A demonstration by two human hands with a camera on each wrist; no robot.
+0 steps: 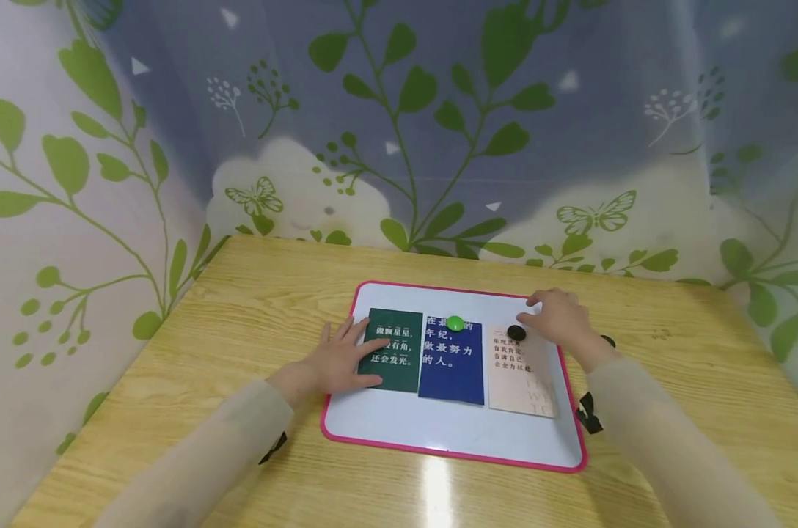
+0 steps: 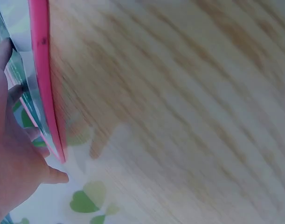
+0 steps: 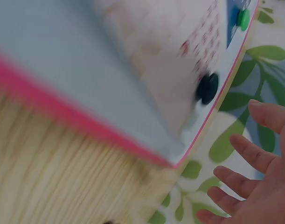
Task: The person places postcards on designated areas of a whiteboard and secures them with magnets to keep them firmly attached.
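Observation:
A white magnetic board (image 1: 386, 418) with a pink rim lies on the table, bearing three cards in a row. With fingers spread, my left hand (image 1: 336, 359) rests on the dark green card (image 1: 399, 378) at the left. In the middle is a blue card (image 1: 452, 378), a green round magnet (image 1: 455, 323) at its top. A black round magnet (image 1: 516, 333) sits on the upper part of the pale pink card (image 1: 514, 392). Over the board's upper right corner is my right hand (image 1: 560, 323), fingers loosely extended; in the right wrist view they stand apart from the black magnet (image 3: 207, 88).
The wooden table (image 1: 273, 293) extends around the board. A leaf-patterned covering (image 1: 438, 147) rises behind it and at the sides. Beside my right wrist is a small black object (image 1: 608, 341), partly hidden. Black straps (image 1: 589, 413) hang below the right sleeve.

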